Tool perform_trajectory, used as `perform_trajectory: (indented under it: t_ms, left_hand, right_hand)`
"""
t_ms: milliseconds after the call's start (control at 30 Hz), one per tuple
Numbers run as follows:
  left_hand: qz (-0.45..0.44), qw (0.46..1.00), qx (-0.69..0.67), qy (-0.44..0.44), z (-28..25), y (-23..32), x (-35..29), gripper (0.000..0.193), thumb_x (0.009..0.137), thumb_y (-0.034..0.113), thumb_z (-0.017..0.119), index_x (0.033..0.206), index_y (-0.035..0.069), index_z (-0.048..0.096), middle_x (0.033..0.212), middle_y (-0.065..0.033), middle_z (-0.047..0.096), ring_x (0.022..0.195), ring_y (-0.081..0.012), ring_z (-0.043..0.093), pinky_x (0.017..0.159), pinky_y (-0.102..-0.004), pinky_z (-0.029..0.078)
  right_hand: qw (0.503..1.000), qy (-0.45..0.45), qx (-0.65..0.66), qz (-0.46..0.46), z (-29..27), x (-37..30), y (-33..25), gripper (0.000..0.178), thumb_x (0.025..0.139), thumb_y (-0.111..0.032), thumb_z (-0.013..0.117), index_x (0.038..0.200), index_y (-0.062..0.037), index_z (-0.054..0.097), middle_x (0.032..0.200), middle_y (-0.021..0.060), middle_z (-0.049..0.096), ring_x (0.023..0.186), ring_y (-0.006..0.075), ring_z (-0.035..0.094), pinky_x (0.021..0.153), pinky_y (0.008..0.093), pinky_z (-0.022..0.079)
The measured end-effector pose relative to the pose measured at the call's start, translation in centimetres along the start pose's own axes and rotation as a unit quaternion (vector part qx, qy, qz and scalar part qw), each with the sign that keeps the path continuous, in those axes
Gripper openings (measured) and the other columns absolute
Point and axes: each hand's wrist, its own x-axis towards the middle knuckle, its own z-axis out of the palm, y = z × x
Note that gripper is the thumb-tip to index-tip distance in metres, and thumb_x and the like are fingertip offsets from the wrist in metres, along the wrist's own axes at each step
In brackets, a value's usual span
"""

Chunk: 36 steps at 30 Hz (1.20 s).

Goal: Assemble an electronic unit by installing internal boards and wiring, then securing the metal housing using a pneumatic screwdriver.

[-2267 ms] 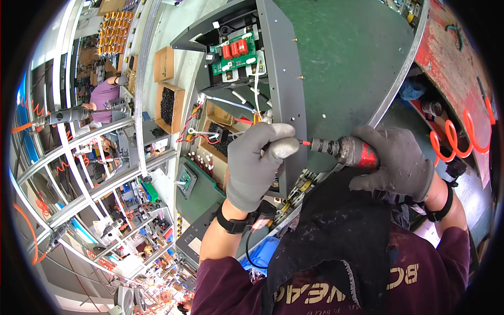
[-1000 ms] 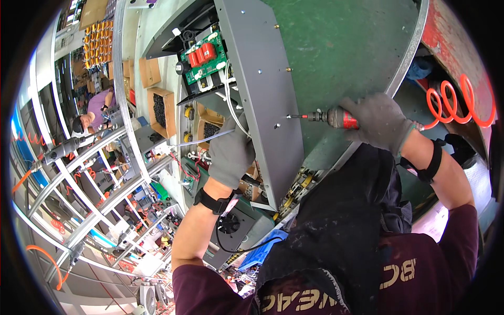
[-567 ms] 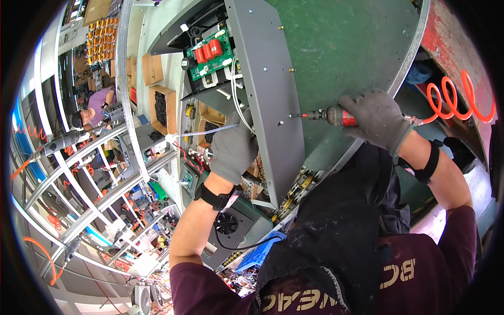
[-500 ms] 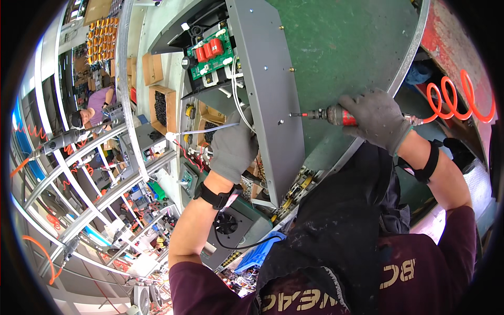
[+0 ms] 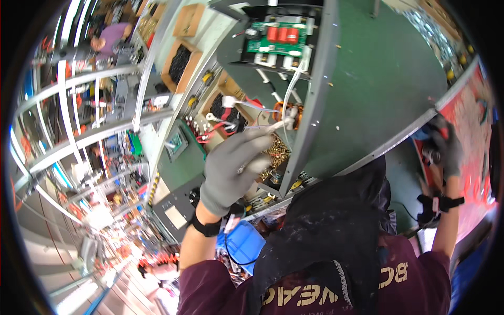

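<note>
1. A big open case of dark grey metal (image 5: 317, 89) is set on a smooth green table top (image 5: 373, 68)
2. Inside the case, a flat green circuit board (image 5: 278, 49) with three shiny red blocks (image 5: 283, 35) is seen near the far end, and thin white wires (image 5: 300, 68) are looped beside it
3. The left hand in a grey glove (image 5: 231, 173) is held by the open side of the case, near the white wires and a heap of little gold-coloured bits (image 5: 278, 149); its fingers are bent and the thumb is held apart, but whether anything small is pinched cannot be told
4. The right hand in a grey glove (image 5: 449, 147) is held far to the right, well apart from the case, by a worn red board (image 5: 475, 131); it is blurred, so how its fingers are set cannot be told
5. The case is likely stiff and heavy, best held with two hands by its bare walls; gloves may slip on the smooth metal
6. The circuit board is likely easy to break and should not be pressed; the white wires are likely soft and bendy, best held gently and not tugged
</note>
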Motion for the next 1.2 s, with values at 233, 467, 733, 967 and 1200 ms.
perform_trajectory:
  t_ms: [233, 467, 733, 967, 1200]
  left_hand:
    - [-0.455, 0.833, -0.301, 0.087, 5.7, -4.6, -8.1, 0.029, 0.090, 0.019, 0.054, 0.109, -0.002, 0.062, 0.092, -0.0061, 0.064, 0.081, -0.0126, 0.057, 0.073, -0.0246, 0.045]
    - [-0.297, 0.684, -0.665, -0.037, 12.3, -7.1, -7.3, 0.032, 0.088, 0.018, 0.063, 0.114, 0.000, 0.062, 0.103, -0.0054, 0.066, 0.085, -0.0104, 0.059, 0.073, -0.0255, 0.046]
    - [-0.241, 0.848, -0.453, -0.131, 15.3, -8.7, -6.7, 0.037, 0.086, 0.032, 0.063, 0.102, -0.001, 0.061, 0.084, -0.0129, 0.064, 0.075, -0.0219, 0.060, 0.069, -0.0363, 0.046]
    - [-0.286, 0.840, -0.449, -0.101, 14.1, -7.7, -7.6, 0.039, 0.088, 0.037, 0.059, 0.089, -0.002, 0.063, 0.071, -0.0127, 0.062, 0.066, -0.0240, 0.056, 0.062, -0.0379, 0.042]
    - [-0.269, 0.816, -0.510, -0.041, 15.6, -7.7, -8.6, 0.037, 0.092, 0.037, 0.052, 0.103, 0.004, 0.064, 0.082, -0.0164, 0.065, 0.072, -0.0266, 0.061, 0.067, -0.0383, 0.045]
  right_hand:
    - [0.986, 0.026, -0.149, 0.067, -3.5, 9.7, 15.8, 0.058, 0.088, -0.048, 0.052, 0.129, -0.0071, 0.045, 0.118, 0.0248, 0.054, 0.107, 0.0384, 0.055, 0.085, 0.0438, 0.044]
    - [0.914, 0.212, -0.051, -0.341, -11.7, 15.0, -14.1, 0.047, 0.085, -0.021, 0.061, 0.127, -0.0055, 0.049, 0.124, 0.0162, 0.051, 0.115, 0.0333, 0.048, 0.098, 0.0414, 0.039]
    - [0.681, -0.033, 0.256, -0.685, -19.0, 4.0, -58.7, 0.038, 0.084, -0.018, 0.064, 0.116, 0.0002, 0.054, 0.099, 0.0076, 0.059, 0.087, 0.0142, 0.053, 0.081, 0.0274, 0.044]
    - [0.704, -0.199, 0.325, -0.600, -12.5, -3.1, -81.4, 0.058, 0.081, -0.046, 0.064, 0.120, -0.0041, 0.055, 0.105, 0.0072, 0.062, 0.095, 0.0165, 0.057, 0.083, 0.0306, 0.047]
    - [0.716, -0.209, 0.397, -0.535, -15.1, -4.9, -81.8, 0.046, 0.077, -0.038, 0.071, 0.103, -0.0010, 0.062, 0.091, 0.0086, 0.067, 0.071, 0.0183, 0.066, 0.060, 0.0305, 0.053]
